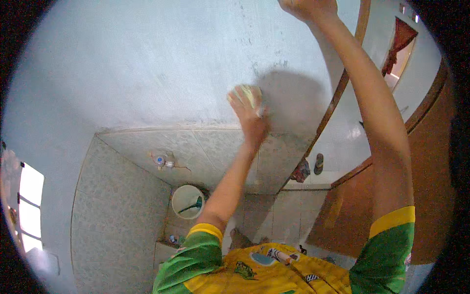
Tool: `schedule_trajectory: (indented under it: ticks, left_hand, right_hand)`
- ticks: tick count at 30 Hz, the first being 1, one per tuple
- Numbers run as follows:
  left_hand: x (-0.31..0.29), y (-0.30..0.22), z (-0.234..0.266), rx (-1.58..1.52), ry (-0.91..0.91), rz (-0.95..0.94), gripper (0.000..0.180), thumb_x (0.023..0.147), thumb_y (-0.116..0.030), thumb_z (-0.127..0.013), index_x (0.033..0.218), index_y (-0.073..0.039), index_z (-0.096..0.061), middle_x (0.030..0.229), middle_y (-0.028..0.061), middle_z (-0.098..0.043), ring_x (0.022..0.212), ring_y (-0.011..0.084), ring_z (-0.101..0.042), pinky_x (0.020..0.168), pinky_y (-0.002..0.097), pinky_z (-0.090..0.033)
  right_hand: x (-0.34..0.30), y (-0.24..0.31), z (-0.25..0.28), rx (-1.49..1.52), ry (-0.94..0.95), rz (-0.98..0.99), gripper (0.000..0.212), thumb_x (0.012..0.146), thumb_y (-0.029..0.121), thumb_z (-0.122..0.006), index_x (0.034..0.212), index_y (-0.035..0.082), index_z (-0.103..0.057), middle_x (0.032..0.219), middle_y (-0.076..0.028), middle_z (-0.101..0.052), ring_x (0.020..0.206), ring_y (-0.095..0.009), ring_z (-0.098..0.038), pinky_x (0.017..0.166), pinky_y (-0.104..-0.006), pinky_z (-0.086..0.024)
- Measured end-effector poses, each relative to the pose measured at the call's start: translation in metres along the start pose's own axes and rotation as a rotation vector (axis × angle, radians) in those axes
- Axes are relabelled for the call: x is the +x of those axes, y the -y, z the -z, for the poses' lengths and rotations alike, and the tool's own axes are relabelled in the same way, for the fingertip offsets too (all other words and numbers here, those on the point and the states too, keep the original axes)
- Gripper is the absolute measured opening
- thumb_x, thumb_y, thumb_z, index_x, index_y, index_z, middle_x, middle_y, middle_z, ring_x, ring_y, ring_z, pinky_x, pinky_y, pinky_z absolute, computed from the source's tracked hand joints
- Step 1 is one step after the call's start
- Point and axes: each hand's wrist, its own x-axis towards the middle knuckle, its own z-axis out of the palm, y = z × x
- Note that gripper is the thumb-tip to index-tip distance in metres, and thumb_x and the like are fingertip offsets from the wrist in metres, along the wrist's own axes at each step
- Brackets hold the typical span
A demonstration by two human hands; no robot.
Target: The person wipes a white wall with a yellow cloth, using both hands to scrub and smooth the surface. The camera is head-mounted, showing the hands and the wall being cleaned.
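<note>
My left hand [251,122] presses a pale yellow sponge [251,93] flat to the light blue painted wall [161,63], a little above the tiled part. Its fingers lie over the sponge and are blurred, and a whitish bit shows beside the palm. Dark specks and stains mark the paint above this hand. My right hand [313,9] is raised high against the wall near its right edge. The upper border of the head view cuts off most of its fingers, so what they hold, if anything, is hidden.
Below stand a white bucket [182,196] with a dark green handled item inside and a wall tap [161,160]. A brown wooden frame [335,100] borders the wall on the right. Beyond it are a sandal [318,163] and a brown door panel [362,210]. A bright window [30,206] is at left.
</note>
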Motion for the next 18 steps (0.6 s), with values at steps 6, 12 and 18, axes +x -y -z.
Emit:
schedule_trajectory:
  ticks: [6,12,18]
  left_hand:
    - [0.189,0.075,0.104,-0.201,-0.409,0.062,0.084,0.104,-0.021,-0.057,0.165,0.001,-0.004,0.171,0.0298,-0.002,0.156,0.0511,0.001,0.126,0.0601,-0.001]
    - [0.107,0.027,0.059,-0.250,-0.205,0.049,0.093,0.096,-0.022,-0.066,0.165,-0.001,-0.008,0.172,0.0251,-0.007,0.156,0.0511,-0.002,0.126,0.0602,-0.004]
    - [0.100,0.061,0.064,-0.266,-0.255,-0.024,0.075,0.103,-0.028,-0.058,0.163,-0.001,-0.023,0.171,0.0273,-0.011,0.155,0.0552,-0.004,0.126,0.0601,-0.004]
  right_hand:
    - [0.005,-0.005,0.010,-0.024,-0.025,0.012,0.058,0.095,0.016,-0.059,0.151,0.004,-0.048,0.159,-0.023,-0.042,0.149,-0.038,-0.038,0.126,-0.0517,-0.026]
    - [0.001,-0.007,0.020,-0.014,-0.015,-0.009,0.058,0.095,0.017,-0.059,0.150,0.003,-0.048,0.158,-0.023,-0.042,0.149,-0.039,-0.038,0.125,-0.0522,-0.027]
    - [0.002,0.002,0.012,0.006,0.018,-0.022,0.059,0.094,0.016,-0.059,0.151,0.003,-0.047,0.158,-0.023,-0.042,0.149,-0.038,-0.038,0.125,-0.0525,-0.027]
